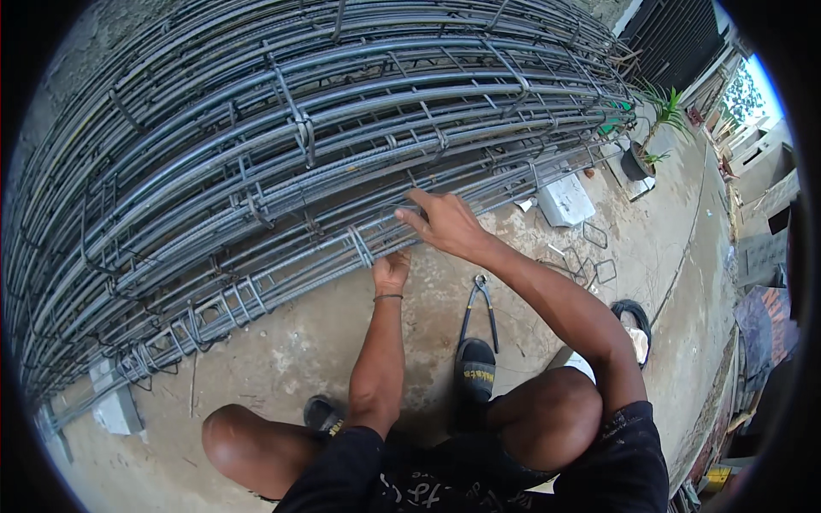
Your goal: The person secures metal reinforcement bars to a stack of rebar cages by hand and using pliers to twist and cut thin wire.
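- Part being worked: slim rebar cage (248, 301), at the near edge of the big rebar stack (282, 120), on the side facing the person.
- Cage long axis: follows the stack's near edge, running left to right across the person's front, slanted. Left end points toward the person's side, right end points away, toward the potted plant (637, 162). Curve in the bars is at least partly lens bend.
- Cage ties sit crosswise to that axis, grouped closely just left of the hands.
- Cage left end passes over the left white block (117, 412); toward the right it runs by the far edge of the right white block (566, 203).
- Left hand (392, 272): low, at the cage's near edge, back of wrist up, fingers partly hidden by bars. Can't tell if it's gripping.
- Right hand (446, 224): above the near bars, thumb and index reaching left over them, a bit apart. Can't tell if a thin wire is pinched.
- Pincers (481, 284): on the concrete floor (282, 363), head toward the cage, handles toward the person, beside the right sandal (475, 369).
- Loose square steel rings (604, 272): on floor, near side of right block.
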Demonstrator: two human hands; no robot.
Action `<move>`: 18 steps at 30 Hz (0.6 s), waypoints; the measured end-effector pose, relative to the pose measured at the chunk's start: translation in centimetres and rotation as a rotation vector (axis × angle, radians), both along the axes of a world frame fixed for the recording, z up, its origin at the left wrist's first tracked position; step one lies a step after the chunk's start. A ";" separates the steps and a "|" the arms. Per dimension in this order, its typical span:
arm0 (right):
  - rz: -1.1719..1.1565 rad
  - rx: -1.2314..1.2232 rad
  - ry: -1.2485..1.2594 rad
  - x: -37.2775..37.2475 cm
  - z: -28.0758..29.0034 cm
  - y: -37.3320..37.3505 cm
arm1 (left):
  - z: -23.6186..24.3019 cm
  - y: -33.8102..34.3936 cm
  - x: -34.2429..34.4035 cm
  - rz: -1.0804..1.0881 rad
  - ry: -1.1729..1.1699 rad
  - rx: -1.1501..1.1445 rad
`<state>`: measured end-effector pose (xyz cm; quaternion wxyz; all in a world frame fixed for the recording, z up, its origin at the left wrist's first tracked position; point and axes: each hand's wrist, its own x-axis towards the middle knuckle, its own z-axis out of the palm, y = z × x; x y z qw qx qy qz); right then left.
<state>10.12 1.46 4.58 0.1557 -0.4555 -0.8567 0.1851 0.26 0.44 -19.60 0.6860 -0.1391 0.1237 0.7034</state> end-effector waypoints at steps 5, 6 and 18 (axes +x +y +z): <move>0.028 0.164 0.029 -0.2 -3.8 0.3 | -1.6 0.8 0.1 0.026 0.096 0.012; 0.050 0.239 0.040 -0.4 -3.9 -0.1 | -2.2 0.8 -0.1 0.048 0.107 0.027; 0.018 0.134 0.065 0.0 -5.2 -1.7 | -4.3 -0.4 0.7 0.061 -0.089 0.230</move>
